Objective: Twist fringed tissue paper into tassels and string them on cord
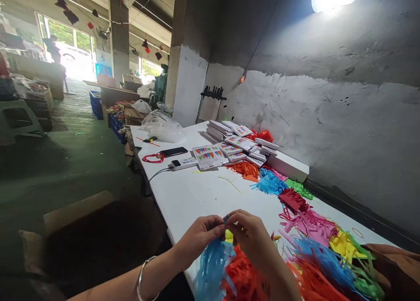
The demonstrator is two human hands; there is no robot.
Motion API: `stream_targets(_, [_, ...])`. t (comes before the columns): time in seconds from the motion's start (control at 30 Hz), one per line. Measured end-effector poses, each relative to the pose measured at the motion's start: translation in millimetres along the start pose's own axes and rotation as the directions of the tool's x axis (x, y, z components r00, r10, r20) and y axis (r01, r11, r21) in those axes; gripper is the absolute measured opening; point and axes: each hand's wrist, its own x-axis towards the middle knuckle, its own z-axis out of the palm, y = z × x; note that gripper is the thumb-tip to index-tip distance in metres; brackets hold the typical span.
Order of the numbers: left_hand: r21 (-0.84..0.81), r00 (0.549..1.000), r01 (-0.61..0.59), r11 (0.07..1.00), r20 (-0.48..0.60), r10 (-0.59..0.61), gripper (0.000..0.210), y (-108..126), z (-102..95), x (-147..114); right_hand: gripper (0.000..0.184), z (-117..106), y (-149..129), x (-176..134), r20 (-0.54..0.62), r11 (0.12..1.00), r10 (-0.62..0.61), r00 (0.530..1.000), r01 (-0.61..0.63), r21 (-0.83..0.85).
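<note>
My left hand [198,239] is closed, thumb and forefinger pinched at the top of a blue fringed tissue strip [211,270], which hangs below it over the table's near edge. Pressed close to it is my right hand [251,235], its fingers pinching the same upper edge, where a bit of blue shows between the fingertips. Under the right hand hangs red fringed tissue [243,274], with a little yellow showing between the hands. How these colours join is hidden behind my fingers. More fringed bundles, such as a pink one [311,226], lie to the right.
On the white table [190,196] lie a phone [173,152], a white device with a cable [183,162], a clear plastic bag [164,126] and stacked printed cards [241,141]. A white box [288,164] stands by the wall. An open carton [82,204] is at left.
</note>
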Motion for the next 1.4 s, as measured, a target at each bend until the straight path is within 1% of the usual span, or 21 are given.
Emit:
stream_targets(0.07, [-0.036, 1.0, 0.01, 0.999, -0.007, -0.01, 0.046, 2, 3.5, -3, 0.016, 1, -1, 0, -0.005, 0.999, -0.01, 1.0, 0.01, 0.036])
stream_targets(0.17, [-0.065, 0.999, 0.043, 0.997, -0.01, -0.044, 0.046, 2, 2.8, -2, 0.02, -3, 5, 0, -0.053, 0.998, -0.01, 0.999, 0.013, 0.055])
stream_targets(0.3, [-0.055, 0.998, 0.0, 0.998, -0.055, -0.003, 0.041, 3, -3.2, 12, 0.03, -5, 21, 3, -0.161, 1.0, 0.012, 0.987, -0.008, 0.023])
stream_targets(0.37, [-0.061, 0.998, 0.004, 0.998, -0.058, -0.007, 0.038, 4, -4.2, 23, 0.035, -3, 28, 4, -0.198, 0.999, 0.034, 0.98, -0.027, 0.033])
stream_targets(0.43, [-0.054, 0.999, 0.046, 0.997, 0.004, -0.046, 0.038, 6, -2.8, 36, 0.038, -1, 32, 4, -0.244, 0.996, 0.074, 0.967, -0.061, 0.062])
stream_targets(0.53, [-0.022, 0.987, 0.077, 0.997, 0.143, -0.073, 0.038, 7, 0.9, 57, 0.042, -2, 35, 5, -0.319, 0.992, 0.128, 0.939, -0.117, 0.052])
stream_targets(0.63, [0.098, 0.974, 0.016, 0.995, 0.222, -0.037, 0.034, 6, 3.5, 79, 0.044, -8, 39, 2, -0.366, 0.984, 0.165, 0.916, -0.177, 0.001])
stream_targets(0.73, [0.239, 0.954, -0.039, 0.97, 0.297, -0.034, 0.029, 4, 9.1, 96, 0.04, -18, 45, -7, -0.367, 0.976, 0.187, 0.911, -0.215, -0.038])
stream_targets(0.8, [0.231, 0.93, -0.021, 0.973, 0.361, -0.066, 0.031, 1, 16.7, 104, 0.033, -23, 48, -16, -0.393, 0.968, 0.167, 0.904, -0.226, -0.108])
stream_targets(0.83, [0.191, 0.911, 0.019, 0.981, 0.401, -0.095, 0.035, 0, 21.5, 107, 0.03, -25, 50, -20, -0.423, 0.961, 0.152, 0.893, -0.233, -0.146])
stream_targets(0.87, [0.135, 0.884, 0.086, 0.987, 0.446, -0.138, 0.039, -2, 26.4, 109, 0.027, -28, 51, -24, -0.46, 0.953, 0.138, 0.877, -0.243, -0.178])
stream_targets(0.93, [0.026, 0.812, 0.256, 0.966, 0.536, -0.23, 0.046, -7, 35.8, 115, 0.025, -31, 56, -31, -0.524, 0.941, 0.12, 0.843, -0.266, -0.211])
stream_targets(0.97, [-0.007, 0.782, 0.328, 0.945, 0.564, -0.267, 0.046, -9, 39.7, 117, 0.025, -33, 59, -33, -0.549, 0.937, 0.117, 0.828, -0.275, -0.216])
stream_targets(1.0, [-0.027, 0.765, 0.376, 0.926, 0.573, -0.294, 0.045, -12, 42.8, 120, 0.025, -35, 63, -34, -0.568, 0.934, 0.114, 0.815, -0.283, -0.218])
stream_targets(1.03, [-0.039, 0.764, 0.4, 0.916, 0.567, -0.31, 0.044, -14, 45.2, 123, 0.026, -36, 68, -35, -0.583, 0.931, 0.11, 0.805, -0.288, -0.222])
stream_targets(1.07, [-0.048, 0.775, 0.402, 0.914, 0.55, -0.312, 0.043, -17, 46.9, 125, 0.026, -37, 72, -35, -0.597, 0.929, 0.106, 0.795, -0.293, -0.225])
stream_targets(1.17, [-0.08, 0.832, 0.374, 0.924, 0.469, -0.296, 0.039, -25, 48.5, 131, 0.028, -38, 84, -38, -0.642, 0.923, 0.116, 0.758, -0.32, -0.212])
stream_targets(1.2, [-0.094, 0.848, 0.366, 0.926, 0.443, -0.29, 0.038, -27, 48.3, 132, 0.028, -37, 87, -40, -0.641, 0.921, 0.13, 0.757, -0.332, -0.205])
stream_targets(1.23, [-0.11, 0.861, 0.361, 0.926, 0.421, -0.286, 0.038, -30, 47.8, 133, 0.029, -35, 89, -41, -0.628, 0.917, 0.148, 0.764, -0.344, -0.203])
stream_targets(1.33, [-0.161, 0.886, 0.354, 0.921, 0.373, -0.275, 0.037, -37, 45.4, 135, 0.027, -27, 93, -45, -0.535, 0.904, 0.188, 0.824, -0.358, -0.234])
stream_targets(1.4, [-0.169, 0.894, 0.355, 0.92, 0.351, -0.28, 0.037, -41, 42.5, 138, 0.026, -20, 95, -45, -0.519, 0.895, 0.204, 0.83, -0.373, -0.246])
